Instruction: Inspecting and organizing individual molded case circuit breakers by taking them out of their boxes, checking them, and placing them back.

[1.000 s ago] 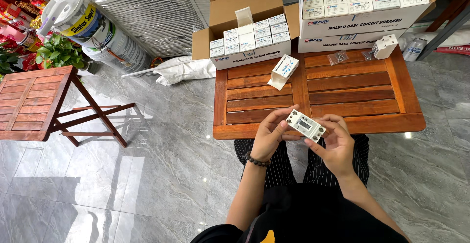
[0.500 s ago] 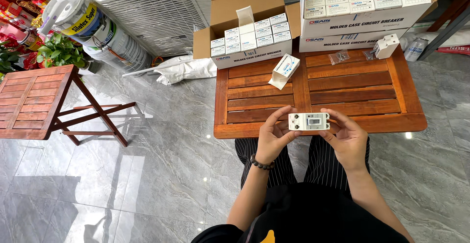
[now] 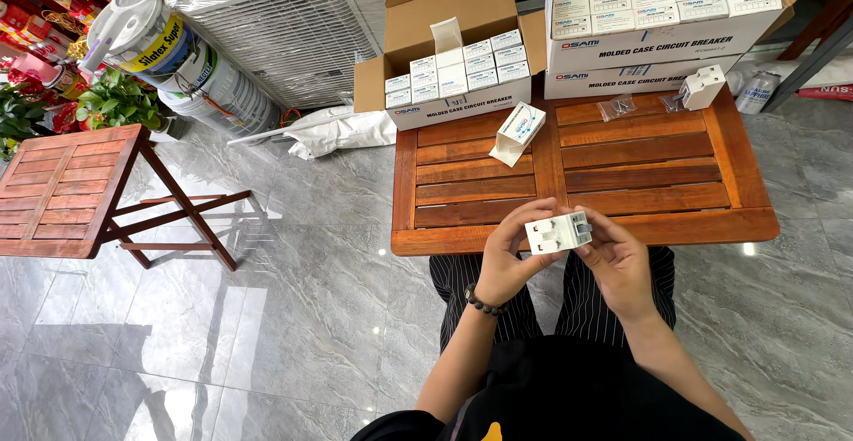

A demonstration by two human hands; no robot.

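I hold a small white circuit breaker (image 3: 557, 230) with both hands over the near edge of a low slatted wooden table (image 3: 657, 174). My left hand (image 3: 511, 259) grips its left end and underside; a dark bead bracelet sits on that wrist. My right hand (image 3: 617, 259) grips its right end, fingers curled around it. The breaker lies about level, its grey toggle toward the right. An open small white carton (image 3: 518, 133) lies on the table beyond my hands.
Two open cardboard boxes (image 3: 444, 28) (image 3: 657, 46) packed with several small white cartons stand at the table's far side. Another white breaker (image 3: 702, 87) and small plastic bags (image 3: 617, 107) lie far right. A folding wooden table (image 3: 62, 188), paint buckets (image 3: 169, 59) and plants stand left on the marble floor.
The breaker has been turned in my hands from a tilted pose to about level, and a different face now points up. Both hands stay at the table's near edge.
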